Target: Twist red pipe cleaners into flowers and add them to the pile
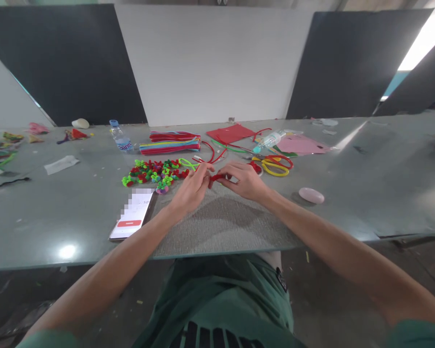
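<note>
Between my two hands, just above the table, is a short red pipe cleaner (216, 178). My left hand (197, 181) pinches its left end, fingertips pressed together. My right hand (243, 180) closes on its right end with thumb and forefinger. Fingers cover part of the piece, so its full shape is hidden. Left of my hands lies a pile of small red and green pipe cleaner pieces (148, 173). Behind them, bundles of long striped pipe cleaners (174, 145) rest side by side. Scissors with red and yellow handles (275, 166) lie beyond my right hand.
A phone (133, 212) with a lit screen lies by my left forearm. A pale pink oval object (311, 195) sits to the right. Further back are a water bottle (121, 137), a second bottle (270, 141) on its side, a red sheet (230, 133) and a pink sheet (302, 145).
</note>
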A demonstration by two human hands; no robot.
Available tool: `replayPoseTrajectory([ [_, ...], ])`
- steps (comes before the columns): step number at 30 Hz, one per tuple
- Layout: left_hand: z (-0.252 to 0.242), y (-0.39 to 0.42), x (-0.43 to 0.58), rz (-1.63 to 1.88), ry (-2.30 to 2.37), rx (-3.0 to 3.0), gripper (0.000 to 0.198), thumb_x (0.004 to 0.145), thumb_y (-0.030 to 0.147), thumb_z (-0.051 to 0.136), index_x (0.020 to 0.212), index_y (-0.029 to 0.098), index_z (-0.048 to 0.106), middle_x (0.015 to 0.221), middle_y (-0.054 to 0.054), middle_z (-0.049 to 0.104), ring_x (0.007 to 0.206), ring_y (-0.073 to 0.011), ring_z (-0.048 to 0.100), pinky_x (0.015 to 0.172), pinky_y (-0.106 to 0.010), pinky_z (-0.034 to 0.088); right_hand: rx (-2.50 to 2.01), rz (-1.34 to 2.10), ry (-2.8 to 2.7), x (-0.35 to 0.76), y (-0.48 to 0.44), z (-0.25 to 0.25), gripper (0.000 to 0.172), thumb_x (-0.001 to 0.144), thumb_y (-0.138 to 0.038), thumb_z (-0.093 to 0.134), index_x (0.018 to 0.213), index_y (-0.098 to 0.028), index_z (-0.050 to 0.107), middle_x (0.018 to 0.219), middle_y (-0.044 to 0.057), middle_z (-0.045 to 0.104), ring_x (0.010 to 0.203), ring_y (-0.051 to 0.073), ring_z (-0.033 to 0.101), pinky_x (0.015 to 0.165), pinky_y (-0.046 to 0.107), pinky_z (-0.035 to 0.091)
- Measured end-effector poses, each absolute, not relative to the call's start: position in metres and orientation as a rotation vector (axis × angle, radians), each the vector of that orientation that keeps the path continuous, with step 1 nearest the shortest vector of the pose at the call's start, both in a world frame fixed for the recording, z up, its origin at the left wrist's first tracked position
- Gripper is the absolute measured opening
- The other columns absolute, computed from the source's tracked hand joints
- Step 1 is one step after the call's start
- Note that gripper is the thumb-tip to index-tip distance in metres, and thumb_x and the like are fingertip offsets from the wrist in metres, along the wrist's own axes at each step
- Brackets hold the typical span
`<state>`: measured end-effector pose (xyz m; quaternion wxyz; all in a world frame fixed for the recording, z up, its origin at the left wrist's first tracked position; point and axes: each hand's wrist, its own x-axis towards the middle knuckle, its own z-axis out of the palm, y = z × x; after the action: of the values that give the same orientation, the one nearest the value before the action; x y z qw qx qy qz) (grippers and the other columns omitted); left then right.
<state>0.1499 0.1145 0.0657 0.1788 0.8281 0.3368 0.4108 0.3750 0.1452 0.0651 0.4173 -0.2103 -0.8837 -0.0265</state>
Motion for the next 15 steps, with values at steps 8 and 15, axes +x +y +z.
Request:
replayPoseTrajectory([
  [8,0.062,0.117,0.153,1.169,0.998,2.360,0.010,0.100,0.024,0.060,0.110,0.023,0.059,0.098,-0.005,0.076,0.093,-0.0236,0.073,0.087,-0.037,0.051,-0.586,-0.061,-2.264,0.373,0.145,0.061,0.008,0.102,-0.026,0.066,0.097,-0.023,0.071,0.087,0.004,0.073,0.079,0.019,0.068,0.074,0.032,0.054],
  [15,0.063,0.122,0.151,1.199,1.005,2.328,0.006,0.102,0.019,0.061,0.099,0.023,0.065,0.086,-0.002,0.078,0.083,-0.0201,0.076,0.081,-0.031,0.052,-0.586,0.045,-2.196,0.376,0.150,0.064,0.012,0.104,-0.026,0.063,0.096,-0.023,0.072,0.087,0.003,0.074,0.076,0.016,0.066,0.071,0.030,0.052],
])
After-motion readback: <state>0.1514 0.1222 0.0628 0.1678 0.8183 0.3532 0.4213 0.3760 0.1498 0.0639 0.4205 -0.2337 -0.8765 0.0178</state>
